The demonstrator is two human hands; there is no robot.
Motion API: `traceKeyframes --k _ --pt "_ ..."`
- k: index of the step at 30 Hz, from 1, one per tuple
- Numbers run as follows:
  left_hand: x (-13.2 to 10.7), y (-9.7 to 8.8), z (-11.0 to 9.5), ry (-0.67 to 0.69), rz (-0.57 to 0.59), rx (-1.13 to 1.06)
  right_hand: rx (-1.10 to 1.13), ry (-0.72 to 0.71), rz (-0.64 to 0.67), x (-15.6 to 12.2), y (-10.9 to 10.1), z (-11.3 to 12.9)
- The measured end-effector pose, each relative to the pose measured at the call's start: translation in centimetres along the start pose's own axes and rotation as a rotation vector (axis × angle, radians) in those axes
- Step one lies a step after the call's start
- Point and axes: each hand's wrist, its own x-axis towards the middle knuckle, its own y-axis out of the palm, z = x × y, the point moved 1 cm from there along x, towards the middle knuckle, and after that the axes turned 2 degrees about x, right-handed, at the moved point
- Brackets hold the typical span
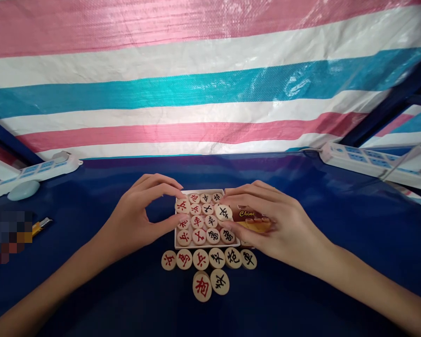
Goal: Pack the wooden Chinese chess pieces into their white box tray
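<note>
A white tray (pixel 199 191) holds several rows of round wooden Chinese chess pieces, marked in red or black. My left hand (pixel 133 210) pinches a red-marked chess piece (pixel 182 206) between thumb and fingers at the tray's left side. On the right, my right hand (pixel 273 215) grips a black-marked chess piece (pixel 223 212), raised and tilted above the others. In front of the tray stands a row of chess pieces (pixel 200 259), red on the left and black on the right. Nearer to me are a red chess piece (pixel 201 286) and a black one (pixel 220 282).
Partly behind my right hand lies a brown printed box (pixel 246 214). White power strips (pixel 365 161) sit at both far corners of the blue table (pixel 126 290). At left are a pale mouse-shaped object (pixel 24 190) and a yellow cutter (pixel 41 226). A striped sheet (pixel 196 89) hangs behind.
</note>
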Motion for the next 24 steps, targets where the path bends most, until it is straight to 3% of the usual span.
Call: traceKeyframes --k 4,8,13,24 --pt "0.0 -0.1 1.1 0.028 0.176 0.005 -0.065 -0.008 0.196 0.3 0.0 -0.7" --pt "-0.3 0.6 1.1 0.077 0.319 -0.024 -0.055 -0.024 0.276 0.0 0.3 -0.7" --pt "-0.4 0.8 1.0 0.059 0.306 -0.076 0.023 -0.039 0.315 0.2 0.3 -0.3" --pt "-0.3 0.3 -0.2 0.073 0.354 -0.165 0.014 0.018 0.218 0.3 -0.2 -0.7"
